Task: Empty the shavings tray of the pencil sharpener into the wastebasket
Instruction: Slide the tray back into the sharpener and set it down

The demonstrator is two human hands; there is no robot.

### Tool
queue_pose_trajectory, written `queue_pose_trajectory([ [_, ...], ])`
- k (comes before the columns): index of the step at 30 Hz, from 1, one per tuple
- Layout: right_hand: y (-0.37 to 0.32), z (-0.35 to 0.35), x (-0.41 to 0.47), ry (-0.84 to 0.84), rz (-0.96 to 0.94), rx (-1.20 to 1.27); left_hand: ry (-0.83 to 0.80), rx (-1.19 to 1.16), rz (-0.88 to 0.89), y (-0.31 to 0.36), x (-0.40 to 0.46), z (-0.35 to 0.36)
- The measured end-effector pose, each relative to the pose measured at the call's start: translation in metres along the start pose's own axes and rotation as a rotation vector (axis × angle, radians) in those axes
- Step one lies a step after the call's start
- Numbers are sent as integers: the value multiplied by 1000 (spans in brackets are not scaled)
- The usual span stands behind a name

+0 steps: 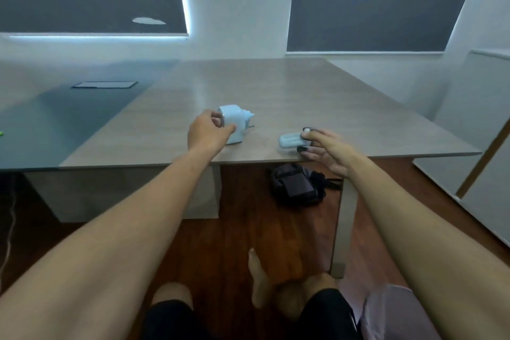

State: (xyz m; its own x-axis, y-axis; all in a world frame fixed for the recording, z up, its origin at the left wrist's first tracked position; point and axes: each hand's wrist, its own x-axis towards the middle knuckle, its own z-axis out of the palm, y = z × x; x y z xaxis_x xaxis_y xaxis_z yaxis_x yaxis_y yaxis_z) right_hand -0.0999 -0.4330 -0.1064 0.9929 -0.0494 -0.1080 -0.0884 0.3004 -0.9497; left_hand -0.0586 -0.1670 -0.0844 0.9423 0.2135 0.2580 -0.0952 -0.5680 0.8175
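From the head view, my left hand (209,130) is wrapped around the near side of the pale blue pencil sharpener (234,123), thumb and fingers gripping its body where it stands upright on the wooden table (276,85), a little back from the front edge. My right hand (328,148) is over at the table's front edge, fingertips (309,135) pinching the end of a small pale tray-shaped piece, which I take to be the shavings tray (289,140); it lies flat on the tabletop, well apart from the sharpener, so I judge it to be already out of the body. Whether it holds shavings I cannot tell; the picture is too soft there. No wastebasket is in view; on the floor under the table I see only a dark bag (296,183), and a pale bag-like shape (386,309) sits at the bottom right by my knee, which I can't identify. To do this step well, I'd keep the left hand steadying the sharpener so it doesn't tip, take a firmer hold of the tray by its sides, lift it level so nothing spills over the table edge, and locate the basket before tilting.
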Motion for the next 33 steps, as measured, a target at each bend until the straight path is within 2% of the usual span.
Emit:
queue_pose_trajectory([
  [6,-8,21,24,-1,24,-70,90,28,25,-8,29,-2],
  [12,-12,38,48,18,54,-146,-122,-82,-10,-18,50,5],
  [18,-6,50,59,-15,19,-224,-184,-241,2,-29,57,6],
  [26,-6,58,56,-85,-44,-268,-378,-480,-53,-37,53,-9],
  [33,-9,63,45,-167,-64,-270,-432,-544,-87,-40,52,-16],
])
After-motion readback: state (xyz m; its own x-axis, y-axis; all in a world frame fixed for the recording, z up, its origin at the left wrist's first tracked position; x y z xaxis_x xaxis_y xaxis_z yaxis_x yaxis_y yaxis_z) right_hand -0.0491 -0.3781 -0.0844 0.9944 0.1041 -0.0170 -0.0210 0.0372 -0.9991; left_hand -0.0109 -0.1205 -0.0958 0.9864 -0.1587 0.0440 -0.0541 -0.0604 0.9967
